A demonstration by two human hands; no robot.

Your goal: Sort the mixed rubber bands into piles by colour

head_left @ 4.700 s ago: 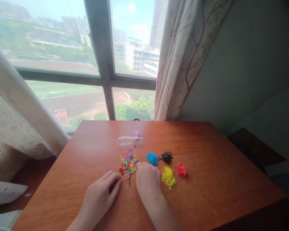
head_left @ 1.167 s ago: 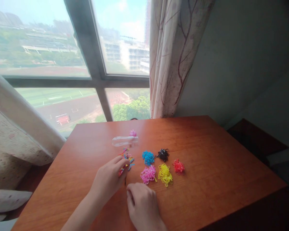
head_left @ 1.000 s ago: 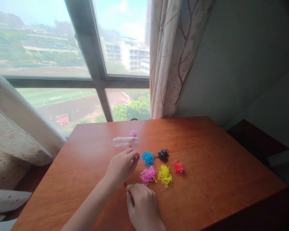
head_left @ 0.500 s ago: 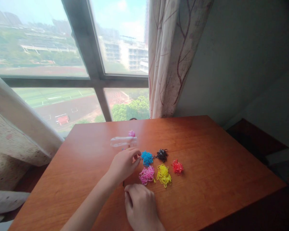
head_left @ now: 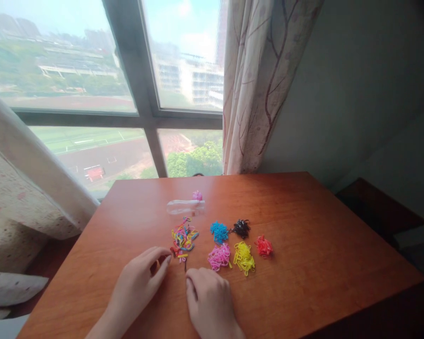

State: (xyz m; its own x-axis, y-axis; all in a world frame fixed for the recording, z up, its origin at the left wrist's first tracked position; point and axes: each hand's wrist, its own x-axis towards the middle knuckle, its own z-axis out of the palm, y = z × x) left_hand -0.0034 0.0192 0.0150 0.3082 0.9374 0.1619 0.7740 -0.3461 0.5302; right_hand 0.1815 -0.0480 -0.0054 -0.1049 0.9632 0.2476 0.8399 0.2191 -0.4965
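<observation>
My left hand (head_left: 137, 280) is at the near left edge of a mixed heap of small coloured rubber bands (head_left: 184, 237). Its thumb and index tips come together beside a few red bands (head_left: 173, 253); whether one is pinched between them is too small to tell. My right hand (head_left: 212, 299) rests on the table with curled fingers, and whatever they may hold is hidden. Just beyond its fingertips lies a black band (head_left: 185, 264). Sorted piles lie to the right: blue bands (head_left: 219, 232), black bands (head_left: 241, 228), pink bands (head_left: 219, 257), yellow bands (head_left: 244, 258) and red bands (head_left: 264, 246).
Behind the mixed heap lies a clear plastic bag (head_left: 185, 207), with a small pink-purple item (head_left: 197, 195) at its far side. The brown wooden table (head_left: 321, 254) stands against a window (head_left: 148, 120) with patterned curtains (head_left: 249, 94) on both sides.
My left hand has moved from beside the blue pile back toward me and left, uncovering the mixed heap. My right hand stays in place. The view has shifted slightly.
</observation>
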